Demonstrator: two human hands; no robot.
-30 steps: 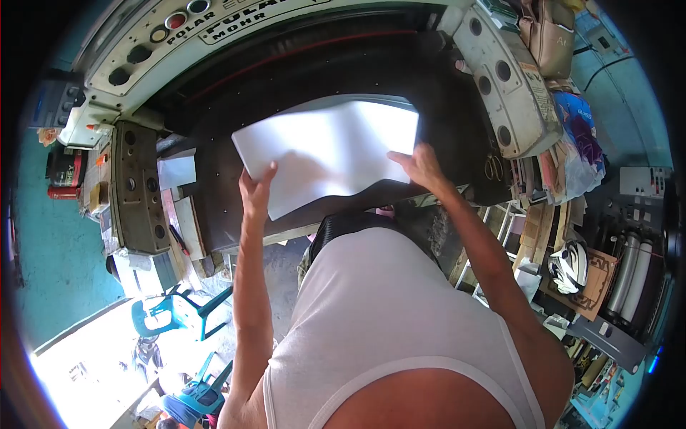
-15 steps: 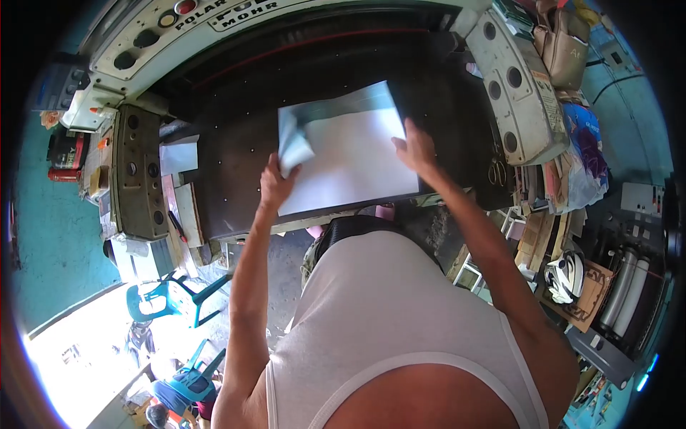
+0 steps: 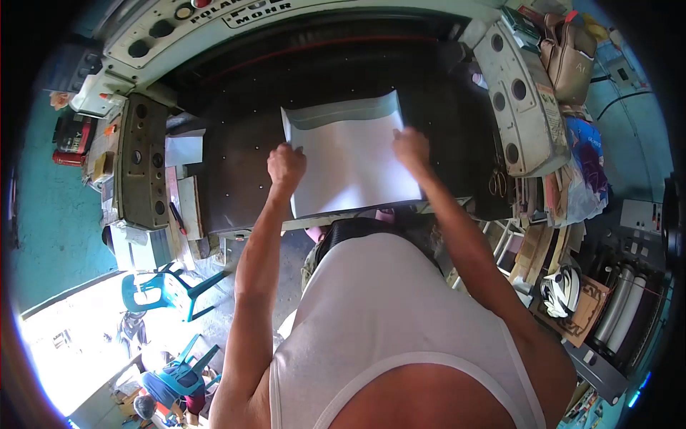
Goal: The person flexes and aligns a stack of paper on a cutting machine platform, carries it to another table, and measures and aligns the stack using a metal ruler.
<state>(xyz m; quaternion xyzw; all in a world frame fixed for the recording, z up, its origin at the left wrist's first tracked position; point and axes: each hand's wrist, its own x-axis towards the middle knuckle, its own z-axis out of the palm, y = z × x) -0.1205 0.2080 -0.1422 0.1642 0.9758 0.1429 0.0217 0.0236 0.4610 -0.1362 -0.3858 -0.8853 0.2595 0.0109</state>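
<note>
- Workshop: a large pale machine (image 3: 264, 16) lettered "POLAR MOHR" spans the far side, beyond the left grip (image 3: 287, 166) and right grip (image 3: 412, 149).
- Dark counter (image 3: 239, 171): stretches under and to both sides of the two grips.
- Pale side block (image 3: 536, 136): well to the right of the right grip; a brownish panel (image 3: 143, 164) stands well left of the left grip.
- White paper (image 3: 350, 157): spans between the grips over the counter, its far edge curled up; how many sheets, I cannot tell.
- Grips: each is closed on a side edge of the paper, thumb inward; the fingers beneath are hidden.
- Step in hand, as I judge: steadying and bending the paper by its sides. Further handling calls for matched, gentle tension to avoid creases.
- Loose sheet (image 3: 185, 149): left of the left grip.
- Scissors (image 3: 497, 182): right of the right grip.
</note>
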